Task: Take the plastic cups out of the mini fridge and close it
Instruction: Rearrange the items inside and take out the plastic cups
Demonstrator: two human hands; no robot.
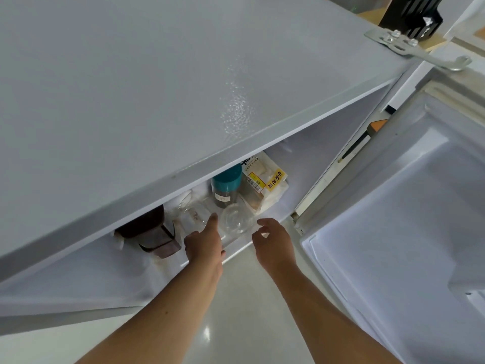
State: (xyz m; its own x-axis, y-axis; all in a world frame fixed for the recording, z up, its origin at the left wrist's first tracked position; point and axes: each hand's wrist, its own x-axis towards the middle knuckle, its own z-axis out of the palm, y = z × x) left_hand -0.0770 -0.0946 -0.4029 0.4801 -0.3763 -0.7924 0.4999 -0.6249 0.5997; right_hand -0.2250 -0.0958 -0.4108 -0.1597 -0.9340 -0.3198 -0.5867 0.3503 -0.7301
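The white mini fridge [157, 88] stands open, seen from above, its door [409, 232] swung out to the right. On its shelf stand two clear plastic cups: one [237, 219] near the front, another [193, 210] to its left and a little deeper. My left hand [206, 244] reaches in between them, fingertips touching or nearly touching the left cup. My right hand [274, 239] hovers with fingers spread just right of the front cup, holding nothing.
A dark brown container [149, 232] sits at the shelf's left. Behind the cups are a teal-lidded jar [226, 187] and a bagged bread pack with a yellow label [265, 185]. A metal hinge bracket [409, 48] sticks out at the top right. Pale floor lies below.
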